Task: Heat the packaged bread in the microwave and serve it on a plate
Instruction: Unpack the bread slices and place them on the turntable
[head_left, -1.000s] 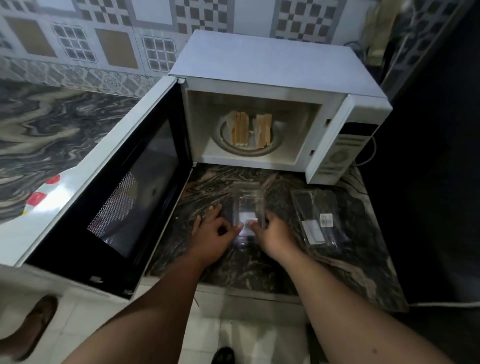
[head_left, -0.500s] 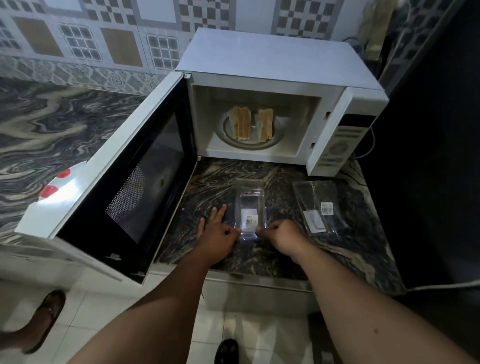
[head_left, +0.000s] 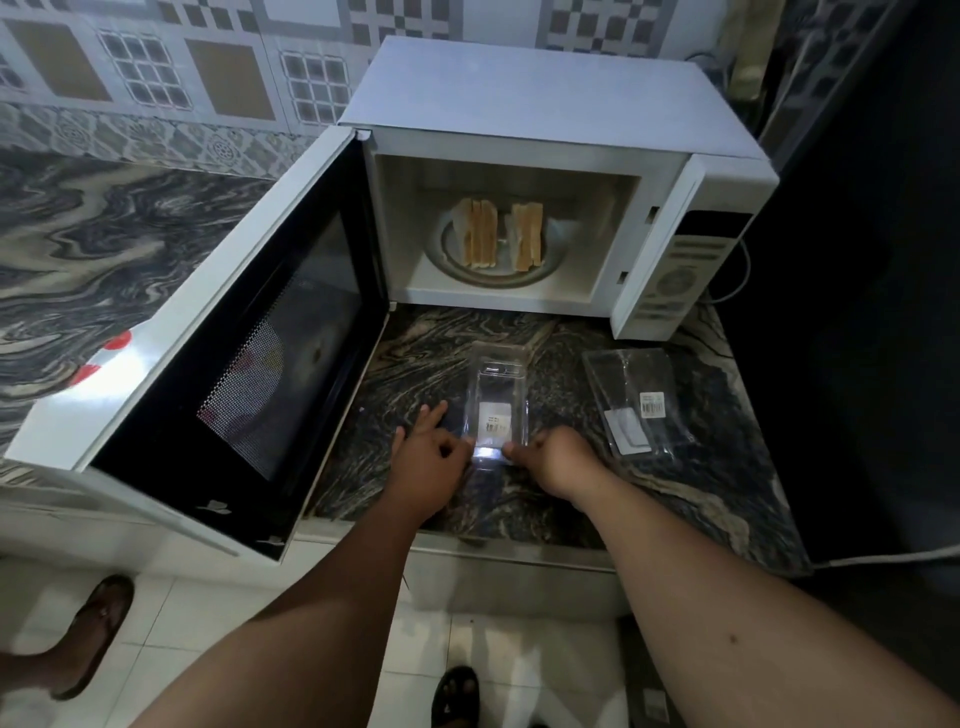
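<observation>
Microwave (head_left: 545, 98) sits at the back of the bench (head_left: 431, 343), door (head_left: 249, 353) swung wide over the left side, so the only free strip is between the door and the right edge. Bread slices (head_left: 498, 236) stand on the turntable plate (head_left: 550, 260) inside. Compared with a moment ago the view has barely shifted and both hands haven't left the front edge. An empty clear tray (head_left: 500, 400) lies mid-bench; left hand (head_left: 428, 467) and right hand (head_left: 558, 460) pinch its near end. A second clear package (head_left: 636, 405) lies flat near the right edge.
</observation>
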